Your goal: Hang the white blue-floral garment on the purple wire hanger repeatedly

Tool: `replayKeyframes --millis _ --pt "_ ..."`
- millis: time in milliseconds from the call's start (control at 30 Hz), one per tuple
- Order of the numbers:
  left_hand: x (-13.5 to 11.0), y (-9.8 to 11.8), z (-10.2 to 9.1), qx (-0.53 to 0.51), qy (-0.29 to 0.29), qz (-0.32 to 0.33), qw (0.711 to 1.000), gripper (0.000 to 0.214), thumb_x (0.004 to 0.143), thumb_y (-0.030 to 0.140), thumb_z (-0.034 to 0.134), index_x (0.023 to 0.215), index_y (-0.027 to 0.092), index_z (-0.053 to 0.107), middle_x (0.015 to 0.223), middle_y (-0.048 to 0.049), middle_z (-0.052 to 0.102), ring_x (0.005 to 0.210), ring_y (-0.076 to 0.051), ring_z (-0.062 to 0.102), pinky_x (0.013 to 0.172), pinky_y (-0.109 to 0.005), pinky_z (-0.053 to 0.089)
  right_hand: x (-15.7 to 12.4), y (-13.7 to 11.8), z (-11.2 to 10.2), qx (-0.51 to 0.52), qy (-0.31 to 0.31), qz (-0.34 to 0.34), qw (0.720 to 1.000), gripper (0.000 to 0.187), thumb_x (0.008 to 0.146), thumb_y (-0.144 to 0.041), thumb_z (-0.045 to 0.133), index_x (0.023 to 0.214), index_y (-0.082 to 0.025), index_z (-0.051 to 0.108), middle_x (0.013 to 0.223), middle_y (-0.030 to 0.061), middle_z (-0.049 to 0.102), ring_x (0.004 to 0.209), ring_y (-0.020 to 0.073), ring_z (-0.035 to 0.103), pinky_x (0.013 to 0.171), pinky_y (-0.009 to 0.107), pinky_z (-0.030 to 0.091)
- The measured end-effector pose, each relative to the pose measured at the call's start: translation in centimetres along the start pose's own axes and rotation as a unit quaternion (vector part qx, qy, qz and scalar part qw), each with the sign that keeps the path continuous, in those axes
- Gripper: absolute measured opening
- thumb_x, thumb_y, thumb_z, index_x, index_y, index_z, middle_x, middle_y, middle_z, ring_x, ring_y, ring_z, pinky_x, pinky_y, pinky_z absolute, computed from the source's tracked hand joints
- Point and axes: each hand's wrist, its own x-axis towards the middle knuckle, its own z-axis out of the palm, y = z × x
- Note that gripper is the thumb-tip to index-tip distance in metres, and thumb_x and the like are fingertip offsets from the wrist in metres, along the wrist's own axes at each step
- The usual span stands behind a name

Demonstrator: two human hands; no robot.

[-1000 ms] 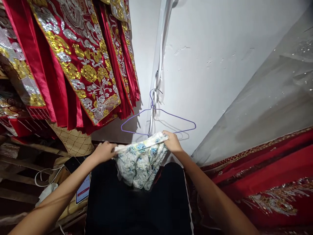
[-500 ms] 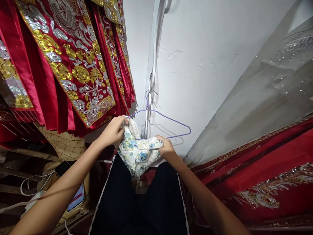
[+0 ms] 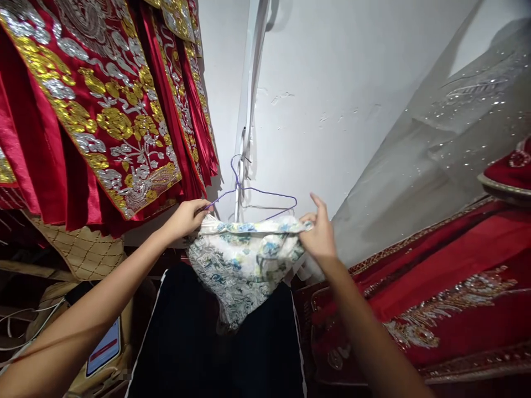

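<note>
A thin purple hanger (image 3: 265,191) hooks at the pole in front of me. Below it, a white garment (image 3: 244,260) with blue and yellow flowers spreads across, its lower part bunched and hanging over my dark-trousered knees; its exact kind is unclear. My left hand (image 3: 188,218) is closed on the garment's upper left corner, right by the hanger's left end. At the other side, my right hand (image 3: 318,229) pinches the upper right corner between thumb and fingers, index finger raised. The hanger's right end shows bare above the cloth, and its bottom bar is partly hidden.
Red robes (image 3: 133,121) with gold and silver sequins hang at left. A sheer glittering fabric (image 3: 398,182) and red embroidered cloth (image 3: 452,287) fill the right. A metal pole (image 3: 246,110) stands against the white wall. A phone (image 3: 103,348) and cables lie lower left.
My right hand has moved right and stretched the garment's upper edge out wide. My left hand has stayed near the hanger's left end. The view has shifted somewhat to the right.
</note>
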Motion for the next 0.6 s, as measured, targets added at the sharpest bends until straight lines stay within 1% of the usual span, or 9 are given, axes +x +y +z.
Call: replayKeyframes --millis 67,133,233,300,367,433,467,533,600 --pt "0.1 0.4 -0.6 -0.009 -0.017 0.008 1.0 0.02 0.086 0.026 0.05 0.091 0.018 0.068 0.087 -0.0024 0.068 0.078 -0.018 0.061 0.073 -0.026 0.044 2.8 1.2 -1.2 -0.049 -0.007 -0.013 0.999 0.093 0.068 -0.015 0.059 0.156 -0.019 0.027 0.088 0.0059 0.072 0.078 0.0247 0.066 0.074 0.034 0.05" --pt "0.2 0.7 -0.9 -0.023 -0.041 0.012 0.999 0.019 0.085 0.027 0.052 0.091 0.018 0.068 0.091 -0.0025 0.069 0.081 -0.019 0.062 0.073 -0.026 0.045 5.2 2.1 -1.3 -0.088 -0.021 -0.033 0.995 0.083 0.069 -0.015 0.058 0.151 -0.015 0.04 0.103 0.0115 0.073 0.09 0.0276 0.067 0.08 0.035 0.05" --pt "0.0 0.6 -1.3 -0.023 -0.049 0.001 0.999 0.021 0.088 0.032 0.051 0.091 0.019 0.068 0.09 -0.0023 0.068 0.084 -0.02 0.061 0.075 -0.027 0.045 6.8 2.8 -0.9 -0.098 -0.057 -0.041 0.993 0.053 0.071 -0.016 0.056 0.122 -0.014 0.07 0.108 0.0119 0.074 0.099 0.0288 0.067 0.082 0.034 0.05" --pt "-0.4 -0.1 -1.6 -0.009 -0.009 -0.028 1.0 0.024 0.09 0.037 0.05 0.095 0.02 0.066 0.092 -0.0025 0.068 0.086 -0.02 0.061 0.077 -0.028 0.044 6.7 2.6 -1.4 -0.066 -0.14 -0.017 0.988 0.03 0.074 -0.02 0.057 0.095 -0.015 0.078 0.089 0.0086 0.076 0.086 0.027 0.069 0.072 0.031 0.051" --pt "-0.9 -1.0 -2.2 0.0 0.05 -0.08 0.996 0.032 0.092 0.043 0.05 0.111 0.021 0.062 0.1 -0.0034 0.068 0.088 -0.021 0.061 0.079 -0.029 0.044 6.4 2.3 -2.6 0.0 -0.252 0.022 0.967 0.019 0.075 -0.029 0.064 0.08 -0.015 0.077 0.075 0.0064 0.075 0.074 0.0251 0.069 0.064 0.03 0.051" --pt "-1.4 -1.9 -3.0 0.002 0.091 -0.138 0.986 0.042 0.092 0.05 0.05 0.12 0.021 0.058 0.104 -0.0049 0.068 0.089 -0.022 0.062 0.08 -0.031 0.044 6.1 1.9 -3.9 0.085 -0.357 0.068 0.928 0.024 0.071 -0.038 0.074 0.078 -0.015 0.076 0.076 0.0077 0.075 0.072 0.0251 0.069 0.065 0.032 0.053" --pt "-1.6 -2.3 -3.3 -0.001 0.091 -0.157 0.983 0.044 0.092 0.053 0.048 0.118 0.02 0.06 0.102 -0.0056 0.069 0.088 -0.023 0.062 0.079 -0.032 0.044 6.0 1.7 -4.2 0.132 -0.385 0.089 0.909 0.03 0.069 -0.043 0.078 0.08 -0.015 0.076 0.08 0.0091 0.076 0.074 0.0257 0.07 0.067 0.033 0.054" --pt "-1.9 -2.8 -3.4 -0.02 0.071 -0.159 0.985 0.045 0.094 0.055 0.043 0.101 0.017 0.066 0.092 -0.006 0.069 0.085 -0.024 0.061 0.078 -0.033 0.045 5.7 1.3 -3.7 0.221 -0.38 0.115 0.891 0.045 0.071 -0.058 0.074 0.087 -0.016 0.075 0.088 0.0118 0.076 0.08 0.028 0.072 0.072 0.038 0.057" --pt "-2.2 -3.0 -3.0 -0.056 0.064 -0.12 0.989 0.045 0.094 0.053 0.043 0.09 0.016 0.068 0.09 -0.0062 0.069 0.087 -0.024 0.061 0.079 -0.033 0.046 4.8 0.7 -1.5 0.243 -0.308 0.101 0.914 0.055 0.082 -0.07 0.057 0.095 -0.02 0.074 0.094 0.0121 0.076 0.087 0.0293 0.072 0.075 0.04 0.058"
